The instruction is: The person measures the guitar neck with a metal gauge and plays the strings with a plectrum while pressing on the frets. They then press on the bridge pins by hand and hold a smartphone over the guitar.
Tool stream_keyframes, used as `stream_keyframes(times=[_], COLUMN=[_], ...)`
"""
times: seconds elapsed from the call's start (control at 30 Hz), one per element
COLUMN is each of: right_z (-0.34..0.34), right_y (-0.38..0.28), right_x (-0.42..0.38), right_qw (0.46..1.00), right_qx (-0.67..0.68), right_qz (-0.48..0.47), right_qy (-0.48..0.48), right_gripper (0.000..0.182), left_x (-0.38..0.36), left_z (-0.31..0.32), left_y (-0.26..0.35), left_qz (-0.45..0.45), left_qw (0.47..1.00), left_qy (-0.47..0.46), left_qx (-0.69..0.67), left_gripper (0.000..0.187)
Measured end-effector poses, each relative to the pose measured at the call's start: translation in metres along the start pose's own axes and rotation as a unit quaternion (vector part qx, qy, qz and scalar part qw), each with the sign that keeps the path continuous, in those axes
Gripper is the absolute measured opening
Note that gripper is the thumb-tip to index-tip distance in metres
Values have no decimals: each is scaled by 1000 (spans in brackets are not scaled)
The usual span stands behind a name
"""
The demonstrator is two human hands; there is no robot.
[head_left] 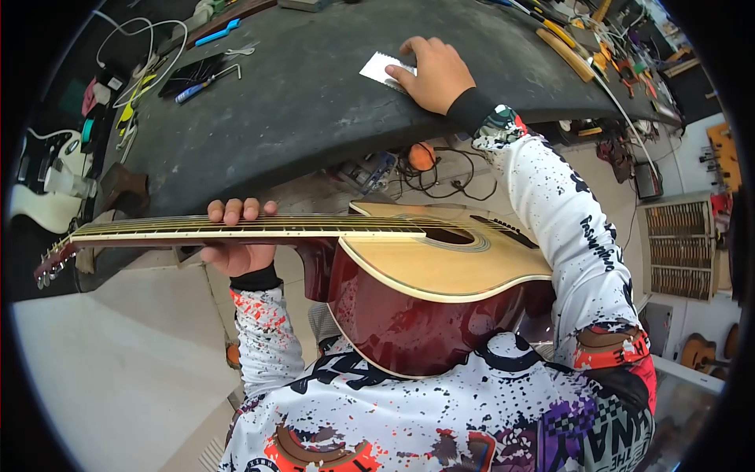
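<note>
An acoustic guitar (409, 291) with a pale top and dark red sides lies across my lap, its strings facing up and away from me. My left hand (238, 236) is wrapped round the neck, fingers over the strings and thumb underneath. Out on the dark workbench, my right hand (436, 75) has its fingers curled at a small white sheet (379, 69) with a jagged edge. The thumb lies on the sheet's near side; part of the sheet is hidden under the hand.
The dark workbench (259, 118) curves across in front. On its left are a blue-handled tool (193, 92), a blue tool (218, 33) and white cables (149, 31). Many tools crowd its right end (605, 47). Beneath it, black cable (440, 177) and an orange object (421, 156) lie on the floor.
</note>
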State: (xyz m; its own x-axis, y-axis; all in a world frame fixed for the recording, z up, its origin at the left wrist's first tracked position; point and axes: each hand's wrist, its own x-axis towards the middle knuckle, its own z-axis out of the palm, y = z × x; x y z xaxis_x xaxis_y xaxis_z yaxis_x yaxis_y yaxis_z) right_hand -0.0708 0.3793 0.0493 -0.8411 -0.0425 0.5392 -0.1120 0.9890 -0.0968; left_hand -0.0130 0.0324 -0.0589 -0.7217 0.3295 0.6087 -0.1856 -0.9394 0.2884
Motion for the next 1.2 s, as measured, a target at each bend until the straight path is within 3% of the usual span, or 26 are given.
stream_keyframes(times=[0.07,0.13,0.2,0.23,0.27,0.33,0.47,0.63,0.7,0.8,0.93,1.03,1.2], right_z=[-6,-21,-40,-43,-67,-85,-70,-46,-43,-34,-29,-27,-18], right_y=[0,-7,-18,-18,-22,-20,36,55,50,42,29,26,24], right_x=[-6,-6,-20,-31,-43,-72,-124,-172,-175,-178,-173,-171,-175], right_qw=[1000,988,957,942,920,819,773,784,771,786,755,724,744], right_qx=[4,146,287,332,361,507,480,483,484,472,504,554,539], right_qz=[-2,-23,-49,-51,38,124,242,158,210,180,175,118,80], right_qy=[16,42,8,-17,-151,-239,-337,-356,-357,-356,-382,-394,-387], right_gripper=[41,33,23,21,23,28,13,11,13,14,16,15,15], left_x=[0,-1,1,2,5,12,29,36,37,34,34,32,33], left_z=[0,2,7,8,9,21,36,51,48,46,48,46,42], left_y=[2,7,12,18,23,32,55,71,74,72,70,70,74], left_qz=[-3,-8,-2,10,23,82,117,148,153,161,188,194,178], left_qw=[1000,999,1000,999,999,993,982,966,963,956,941,941,947], left_qy=[-6,-26,-17,-13,-12,54,114,171,164,175,194,200,186], left_qx=[14,30,25,31,37,66,90,129,149,174,205,194,191], left_gripper=[51,54,59,59,60,61,53,51,54,63,62,63,61])
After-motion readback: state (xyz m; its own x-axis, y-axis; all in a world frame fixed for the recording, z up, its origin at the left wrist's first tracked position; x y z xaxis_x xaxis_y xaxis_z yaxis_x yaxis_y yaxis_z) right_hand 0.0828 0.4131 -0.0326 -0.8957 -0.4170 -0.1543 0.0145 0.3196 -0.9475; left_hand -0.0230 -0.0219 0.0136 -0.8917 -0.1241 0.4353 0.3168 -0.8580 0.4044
